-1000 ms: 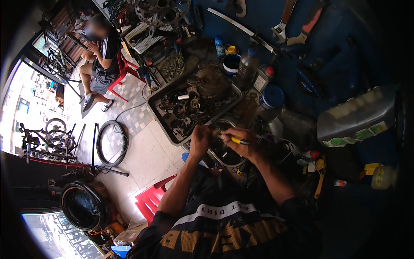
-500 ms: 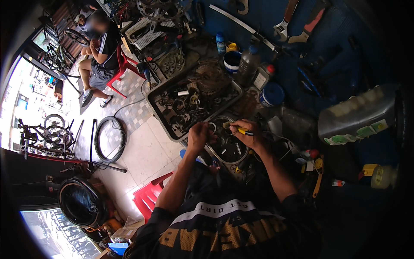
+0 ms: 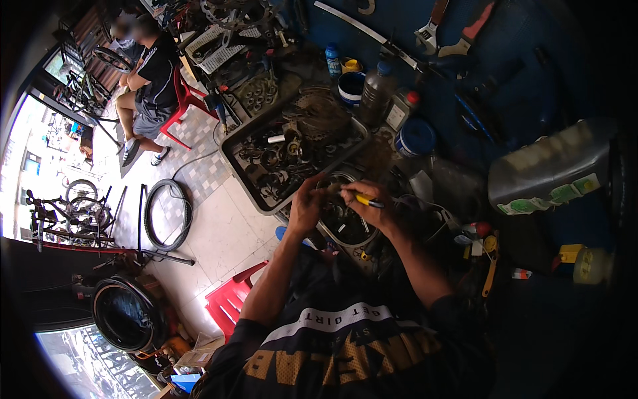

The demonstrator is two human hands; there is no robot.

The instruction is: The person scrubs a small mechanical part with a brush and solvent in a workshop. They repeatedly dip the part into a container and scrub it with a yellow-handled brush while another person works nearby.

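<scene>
My right hand (image 3: 369, 207) is closed round a tool with a yellow-and-black handle (image 3: 369, 200). Its pale, brush-like end meets the fingers of my left hand (image 3: 307, 205), which are curled on a small part, mostly hidden now; half a second ago a ring showed there. Both hands are over a round metal basin (image 3: 364, 241) with dark small parts in it. Just beyond my left hand lies a grey rectangular tray (image 3: 234, 154) full of greasy metal bike parts and a toothed sprocket (image 3: 323, 110).
Bottles (image 3: 377, 93) and blue tubs (image 3: 415, 137) stand beyond the basin. A large clear container (image 3: 551, 169) sits at the right. At the left are a red chair (image 3: 229, 302), a tyre (image 3: 150, 219) on the floor, and a seated person (image 3: 156, 80) holding a wheel.
My hands have come closer together, and the tool's end now reaches the part in my left hand. The view has shifted slightly. The seated person has leaned a little.
</scene>
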